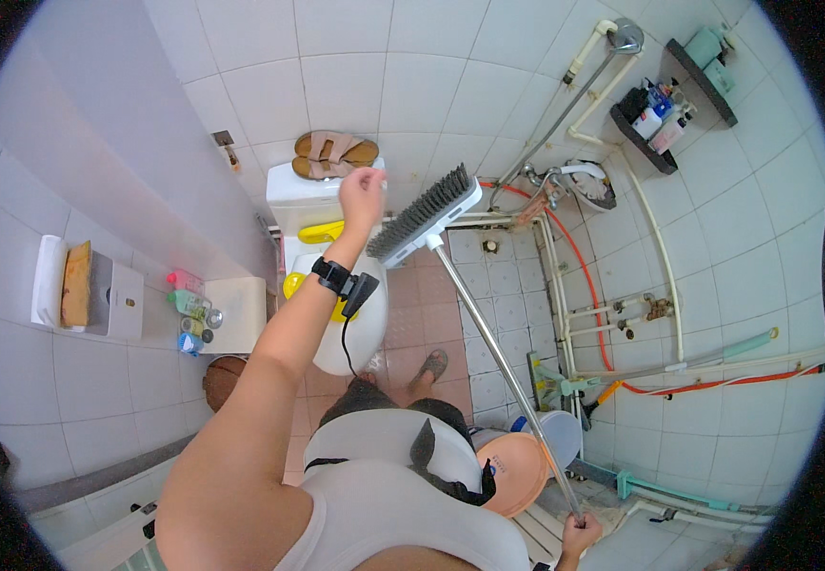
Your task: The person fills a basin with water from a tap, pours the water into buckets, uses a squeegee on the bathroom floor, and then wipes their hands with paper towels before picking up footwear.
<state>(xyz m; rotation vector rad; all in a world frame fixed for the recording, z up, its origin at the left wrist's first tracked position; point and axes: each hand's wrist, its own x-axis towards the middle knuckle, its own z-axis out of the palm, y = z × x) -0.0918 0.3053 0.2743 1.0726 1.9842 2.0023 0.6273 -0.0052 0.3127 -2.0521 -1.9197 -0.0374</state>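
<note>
A: Nearest the lens, a white sleeveless top (403,514) is recorded, with a white pouch (384,443) strapped at the waist. An orange plastic basin (517,471) is noted just beside it, low right.

B: Right hand (579,535)?

A: Seen at the lower edge, fingers wrapped tight round the end of a long metal handle (498,352). The handle is tilted up and away to a broom head (424,214), white-backed with dark bristles, held raised above the toilet bowl (346,305).

B: Left hand (363,195)?

A: Extended forward over the white cistern (309,195). The fingers are curled in narrowly; whether anything is pinched between them cannot be told. A black wrist device (334,276) with a hanging cord is worn on that forearm.

B: Broom head relative to that hand?

A: Just beside it, to its right; contact is not observed.

B: Surroundings?

A: A pair of tan sandals (334,154) is laid on the cistern lid. A yellow item (322,231) is seen at the seat hinge. Small bottles (188,309) are grouped on a white stand left of the bowl. A wall shelf (650,119) with toiletries and a shower head (626,38) are logged upper right; an orange hose (622,366) is run along the right wall. One sandalled foot (428,366) is set on the reddish floor tiles.
</note>
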